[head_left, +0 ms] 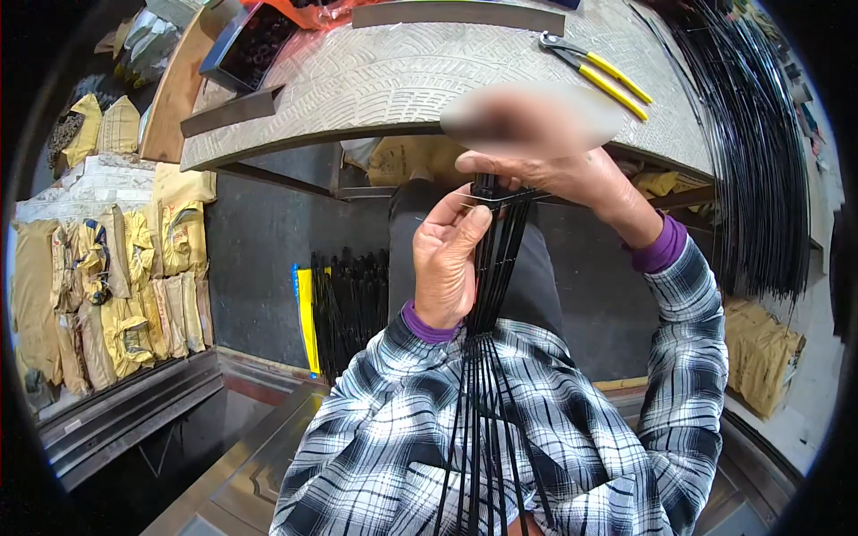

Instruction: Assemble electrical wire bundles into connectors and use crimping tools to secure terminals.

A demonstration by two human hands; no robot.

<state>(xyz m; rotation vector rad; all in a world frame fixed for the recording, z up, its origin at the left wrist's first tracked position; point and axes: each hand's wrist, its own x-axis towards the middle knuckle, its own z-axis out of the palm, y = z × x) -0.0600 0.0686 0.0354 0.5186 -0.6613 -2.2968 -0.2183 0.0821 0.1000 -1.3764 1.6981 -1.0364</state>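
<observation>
An umbrella frame of thin black ribs runs from between my hands down across my lap and checked shirt. My left hand is closed on its upper end, thumb pressed beside a small black hub. A thin wire crosses the ribs just under the hub. My right hand reaches in from the right, above the hub, with one finger lying across the top. A blurred patch covers much of this hand; its fingers look closed, but what they grip is hidden.
Ahead stands a patterned workbench with yellow-handled pincers, metal bars and a box of small black parts. Long black rods hang over its right end. More black ribs stand left of my legs. Yellow-brown sacks lie far left.
</observation>
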